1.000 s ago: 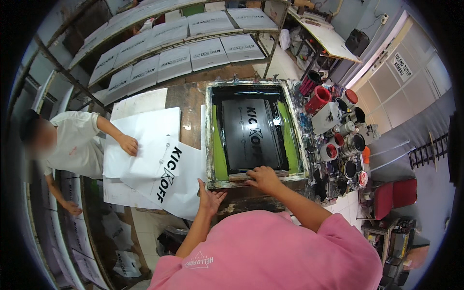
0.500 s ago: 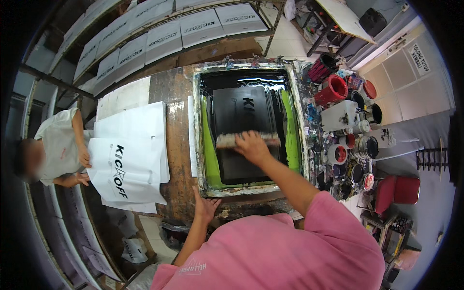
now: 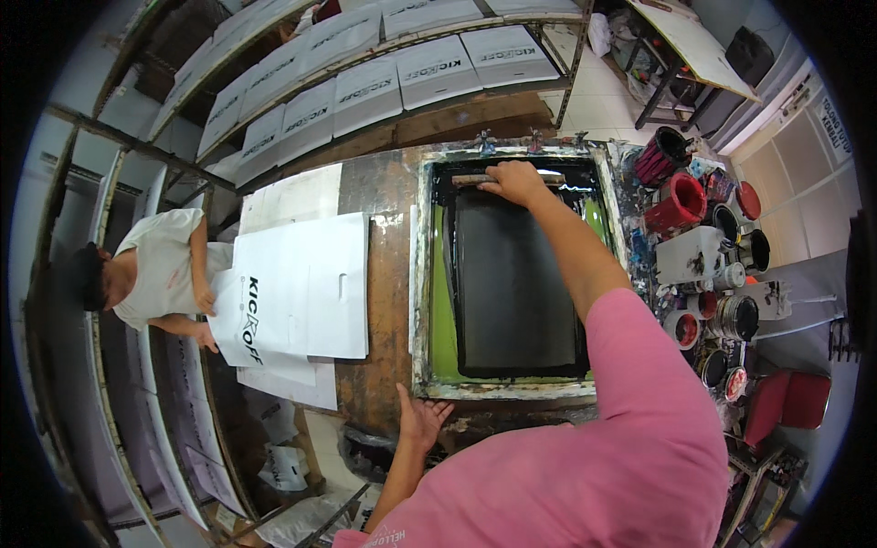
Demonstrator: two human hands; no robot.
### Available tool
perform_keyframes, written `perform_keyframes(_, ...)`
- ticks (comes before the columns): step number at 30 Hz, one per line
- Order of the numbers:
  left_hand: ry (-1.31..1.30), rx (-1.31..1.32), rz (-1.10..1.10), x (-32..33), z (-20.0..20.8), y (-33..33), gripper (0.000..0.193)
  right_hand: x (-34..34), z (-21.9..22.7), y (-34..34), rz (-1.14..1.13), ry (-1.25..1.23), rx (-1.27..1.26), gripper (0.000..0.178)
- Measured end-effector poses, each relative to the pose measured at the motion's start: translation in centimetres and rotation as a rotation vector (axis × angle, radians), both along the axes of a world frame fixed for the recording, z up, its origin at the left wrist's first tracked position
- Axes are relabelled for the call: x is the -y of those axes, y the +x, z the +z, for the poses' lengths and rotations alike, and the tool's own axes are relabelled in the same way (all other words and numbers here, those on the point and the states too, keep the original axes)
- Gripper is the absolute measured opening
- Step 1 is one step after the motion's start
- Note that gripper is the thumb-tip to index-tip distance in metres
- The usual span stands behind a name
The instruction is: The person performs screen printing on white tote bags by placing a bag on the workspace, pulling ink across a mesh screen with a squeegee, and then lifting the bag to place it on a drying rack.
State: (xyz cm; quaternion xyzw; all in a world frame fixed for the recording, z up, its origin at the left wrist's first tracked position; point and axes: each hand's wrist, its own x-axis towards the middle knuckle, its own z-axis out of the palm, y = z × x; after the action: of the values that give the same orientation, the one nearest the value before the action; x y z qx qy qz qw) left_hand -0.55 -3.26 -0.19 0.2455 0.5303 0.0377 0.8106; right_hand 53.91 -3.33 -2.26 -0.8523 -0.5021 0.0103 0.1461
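Note:
My right hand [image 3: 510, 183] is wrapped round the wooden handle of a squeegee [image 3: 468, 180] at the far end of a screen printing frame [image 3: 422, 301]. Inside the frame, a dark rectangle of mesh [image 3: 516, 292] is coated with black ink, with green strips [image 3: 444, 320] along its sides. Wet black ink shines by the squeegee. My left hand [image 3: 423, 425] is open beside the frame's near left corner, fingers spread and holding nothing. Whether it touches the frame, I cannot tell.
White bags [image 3: 338, 283] with black print lie on the wooden table [image 3: 384, 265] to the left, where a co-worker [image 3: 164, 269] handles them. Racks [image 3: 365, 119] holding printed bags stand behind. Ink tubs and cans [image 3: 676, 203] crowd the right side. A red chair [image 3: 769, 406] is beyond.
My right hand has pushed the squeegee from mid-screen to the far end. Dark mesh now shows where lettering was visible. My left hand stays open near the corner; the whole view has shifted.

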Motion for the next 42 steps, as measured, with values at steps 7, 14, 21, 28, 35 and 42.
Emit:
perform_keyframes(7,0.070,0.087,-0.075,-0.9,-0.3,-1.3,0.142,5.6,0.1,-11.3,-0.020,-0.032,0.063,0.046)
perform_keyframes(14,0.137,0.272,-0.150,-0.9,4.4,-1.0,0.111,15.8,9.3,-30.1,-0.051,-0.128,-0.150,0.042)
perform_keyframes(21,0.265,0.881,-0.221,-3.7,13.7,1.2,0.092,16.7,22.8,-31.8,-0.069,0.121,0.264,0.036)
perform_keyframes(28,1.581,0.305,-0.937,-7.2,7.9,9.2,0.088,12.1,28.5,-27.5,-0.172,0.385,0.502,0.032)
perform_keyframes(35,1.830,-0.499,-1.345,-2.7,-6.6,4.4,0.106,10.7,30.3,-24.3,-0.165,0.444,0.552,0.039)
perform_keyframes(42,1.764,-0.378,-1.315,-1.9,-4.2,5.9,0.116,9.8,32.9,-23.2,-0.204,0.401,0.501,0.035)
